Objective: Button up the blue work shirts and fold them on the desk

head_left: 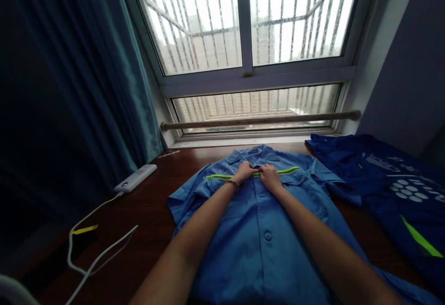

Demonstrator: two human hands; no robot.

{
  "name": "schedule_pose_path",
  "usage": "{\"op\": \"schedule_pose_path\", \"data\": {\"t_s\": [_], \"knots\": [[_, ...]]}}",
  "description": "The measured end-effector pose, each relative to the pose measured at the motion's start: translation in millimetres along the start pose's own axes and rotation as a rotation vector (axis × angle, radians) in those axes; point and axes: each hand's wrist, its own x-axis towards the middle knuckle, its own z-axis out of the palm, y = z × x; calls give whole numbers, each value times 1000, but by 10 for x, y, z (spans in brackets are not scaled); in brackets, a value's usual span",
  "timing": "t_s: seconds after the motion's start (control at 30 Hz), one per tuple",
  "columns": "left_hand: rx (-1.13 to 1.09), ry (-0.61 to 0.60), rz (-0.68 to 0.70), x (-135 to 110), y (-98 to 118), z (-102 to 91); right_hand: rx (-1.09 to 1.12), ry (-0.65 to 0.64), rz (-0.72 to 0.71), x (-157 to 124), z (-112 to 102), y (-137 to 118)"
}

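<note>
A light blue work shirt (264, 240) with a yellow-green chest stripe lies front up on the dark wooden table (146, 221), collar toward the window. My left hand (244, 172), a bracelet on its wrist, and my right hand (269, 176) meet at the shirt's front placket just below the collar. Both have their fingers pinched on the fabric there, close together and almost touching. A round button (267, 235) shows lower on the placket between my forearms.
A darker blue garment (392, 189) with white print and a yellow-green stripe lies at the right. A white power bank (135, 178) with a white cable (93, 258) lies at the left. Teal curtain (86, 73) hangs left; the window and a rail (257, 120) are behind.
</note>
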Motion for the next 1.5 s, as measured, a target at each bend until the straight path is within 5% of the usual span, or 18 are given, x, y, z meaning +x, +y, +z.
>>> {"op": "schedule_pose_path", "data": {"t_s": [0.13,0.37,0.63,1.03,1.2,1.5], "knots": [[-205,21,-10,89,-48,140,34,9,-24,23,-23,19],[-554,-72,-44,-17,-136,36,58,100,-78,-2,-55,-34],[-640,-159,-35,-21,-157,0,-41,91,-102,-67,-88,-90],[-307,97,125,-173,-170,39,-92,102,-196,-40,-79,-126],[82,230,291,-266,-119,79,-93,125,-195,-6,-9,-91],[496,265,525,-410,19,31,-132,197,-142,-16,71,-52]]}}
